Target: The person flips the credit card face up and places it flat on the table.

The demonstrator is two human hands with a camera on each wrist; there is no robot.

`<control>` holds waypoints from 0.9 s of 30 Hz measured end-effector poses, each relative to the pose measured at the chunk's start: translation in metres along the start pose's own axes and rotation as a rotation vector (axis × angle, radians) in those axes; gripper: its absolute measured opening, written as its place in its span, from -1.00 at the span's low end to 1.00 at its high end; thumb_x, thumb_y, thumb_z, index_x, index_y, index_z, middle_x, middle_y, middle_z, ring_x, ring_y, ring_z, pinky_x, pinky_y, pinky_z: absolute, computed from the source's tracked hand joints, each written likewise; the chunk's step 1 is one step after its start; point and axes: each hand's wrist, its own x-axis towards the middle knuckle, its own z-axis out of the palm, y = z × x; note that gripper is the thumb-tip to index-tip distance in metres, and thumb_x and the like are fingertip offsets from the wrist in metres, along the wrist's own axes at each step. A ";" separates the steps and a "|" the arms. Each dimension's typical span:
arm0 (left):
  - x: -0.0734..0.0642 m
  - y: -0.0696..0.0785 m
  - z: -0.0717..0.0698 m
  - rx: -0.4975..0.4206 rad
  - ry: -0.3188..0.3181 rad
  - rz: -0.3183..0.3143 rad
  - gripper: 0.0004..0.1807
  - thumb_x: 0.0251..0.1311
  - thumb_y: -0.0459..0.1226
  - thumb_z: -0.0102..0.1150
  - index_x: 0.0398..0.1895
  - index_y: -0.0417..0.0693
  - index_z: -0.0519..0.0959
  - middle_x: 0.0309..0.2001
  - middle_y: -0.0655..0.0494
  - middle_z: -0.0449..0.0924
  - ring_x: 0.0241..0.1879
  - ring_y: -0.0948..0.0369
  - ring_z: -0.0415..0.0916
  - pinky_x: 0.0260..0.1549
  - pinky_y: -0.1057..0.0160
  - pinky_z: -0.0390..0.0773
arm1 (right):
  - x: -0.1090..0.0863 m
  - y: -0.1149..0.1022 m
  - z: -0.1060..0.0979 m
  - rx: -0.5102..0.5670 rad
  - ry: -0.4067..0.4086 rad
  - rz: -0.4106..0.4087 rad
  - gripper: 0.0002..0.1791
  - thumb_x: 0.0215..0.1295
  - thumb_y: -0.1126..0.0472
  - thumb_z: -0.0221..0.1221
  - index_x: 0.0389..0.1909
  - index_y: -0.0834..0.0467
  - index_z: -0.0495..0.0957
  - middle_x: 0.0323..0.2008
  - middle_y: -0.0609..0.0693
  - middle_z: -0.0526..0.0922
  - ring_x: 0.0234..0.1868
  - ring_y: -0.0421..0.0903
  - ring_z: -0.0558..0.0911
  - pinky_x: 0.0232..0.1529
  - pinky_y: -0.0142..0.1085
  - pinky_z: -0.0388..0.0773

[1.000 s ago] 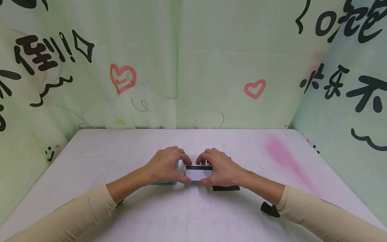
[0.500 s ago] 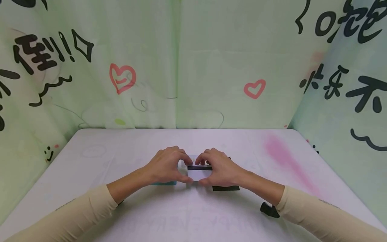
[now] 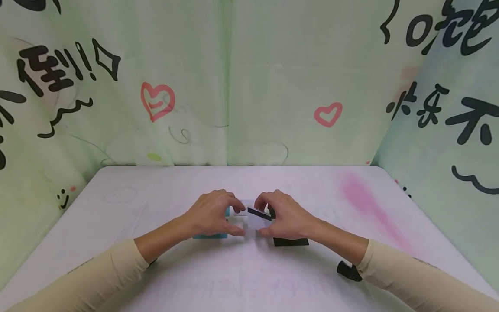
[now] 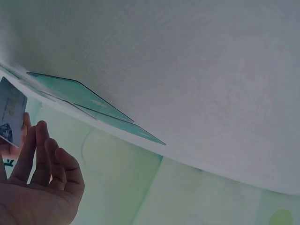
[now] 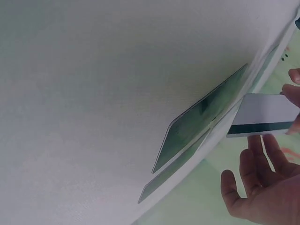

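My right hand [image 3: 286,216] pinches a bank-type card [image 3: 258,220] between thumb and fingers, its back with a black stripe facing the head camera and tilted down to the right. The card's printed silver-grey front [image 4: 11,112] shows in the left wrist view. Just left of the card, my left hand [image 3: 214,213] holds nothing, thumb and fingers spread apart beside the card's edge. A teal card [image 3: 210,236] lies on the table below the left hand, and a dark card [image 3: 291,242] lies below the right. Both are partly hidden.
Behind the hands another light card [image 3: 238,211] with blue at its left is partly covered. The white-clothed table [image 3: 241,277] ends at a green curtain [image 3: 265,108] with drawings. A black wrist device [image 3: 348,271] sits under the right sleeve.
The left hand has let go of the card and drawn slightly left. In the right hand the card has turned, from level stripe to one sloping down to the right.
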 end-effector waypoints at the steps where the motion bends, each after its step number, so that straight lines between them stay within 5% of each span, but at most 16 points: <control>1: 0.000 0.000 0.000 0.004 -0.005 -0.002 -0.49 -0.08 0.14 0.61 -0.06 0.16 0.79 -0.20 0.30 0.73 -0.20 0.24 0.55 -0.32 0.26 0.50 | 0.000 -0.001 0.000 0.010 0.003 0.007 -0.51 -0.05 0.10 0.52 -0.06 0.00 0.58 -0.19 -0.18 0.63 -0.10 0.00 0.56 -0.11 -0.27 0.47; 8: -0.001 0.000 0.001 0.018 -0.011 -0.008 -0.47 -0.06 0.14 0.60 -0.03 0.13 0.79 -0.21 0.29 0.73 -0.21 0.28 0.51 -0.32 0.26 0.51 | 0.000 -0.003 -0.002 0.059 0.025 0.047 -0.45 -0.03 0.11 0.51 -0.03 -0.05 0.47 -0.13 -0.09 0.63 -0.04 0.06 0.55 -0.03 -0.20 0.45; 18: -0.001 0.000 0.001 0.009 -0.015 -0.019 -0.44 -0.06 0.13 0.61 0.00 0.10 0.78 -0.21 0.28 0.75 -0.13 0.17 0.61 -0.29 0.22 0.54 | 0.001 -0.002 -0.002 0.139 0.089 -0.003 -0.43 -0.03 0.20 0.48 0.00 0.04 0.42 -0.07 -0.08 0.68 0.01 0.07 0.65 0.14 0.06 0.52; 27: 0.000 -0.002 0.002 0.019 -0.018 -0.039 -0.43 -0.06 0.14 0.61 0.02 0.11 0.78 -0.21 0.30 0.75 -0.14 0.21 0.60 -0.29 0.21 0.55 | 0.000 -0.002 -0.002 0.188 0.115 -0.010 -0.39 -0.01 0.23 0.52 -0.01 0.02 0.35 -0.04 -0.19 0.75 -0.04 -0.13 0.66 0.08 0.04 0.58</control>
